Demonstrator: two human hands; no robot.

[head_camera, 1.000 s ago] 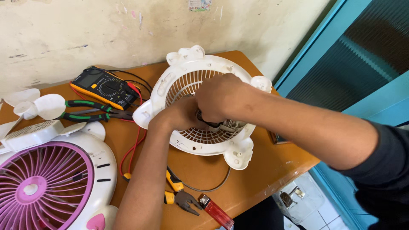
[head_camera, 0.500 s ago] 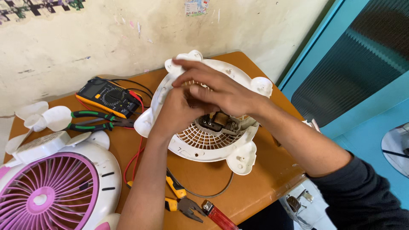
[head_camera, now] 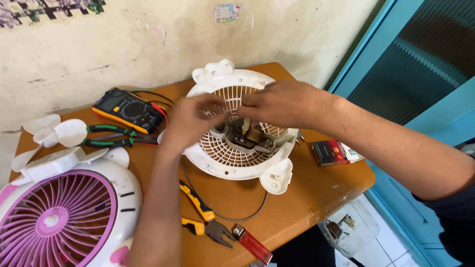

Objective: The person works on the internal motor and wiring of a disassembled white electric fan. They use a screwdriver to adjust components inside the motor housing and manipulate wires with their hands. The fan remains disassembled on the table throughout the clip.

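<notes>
White plastic fan rear housing with a round slotted grille [head_camera: 232, 148] lies face-down on the orange-brown wooden counter [head_camera: 316, 188], near the far edge against the wall. Its small motor with copper windings [head_camera: 247, 136] sits exposed at the grille centre.

Change since the earlier frames: both hands have lifted off the motor. A second ago they covered it completely; half a second ago part of it showed; now it is fully visible. The left hand [head_camera: 190, 121] hovers at the housing's left rim, fingers curled together; whether they pinch a small part cannot be determined. The right hand [head_camera: 284, 104] is above the upper grille, fingers drawn together near the motor top; a grip on any item cannot be confirmed. Judgement: work on the motor mount continues, with the motor seated in the housing.

Surface: a black and yellow multimeter [head_camera: 127, 110] with leads, green-handled pliers [head_camera: 111, 137], yellow-handled pliers [head_camera: 203, 215], a red lighter [head_camera: 253, 244], a white fan blade [head_camera: 49, 133], a pink and white front fan cover [head_camera: 62, 212] and a small dark red box [head_camera: 330, 151].

Room: a stained cream plaster wall [head_camera: 148, 44] behind; a teal door frame [head_camera: 396, 74] at right.
</notes>
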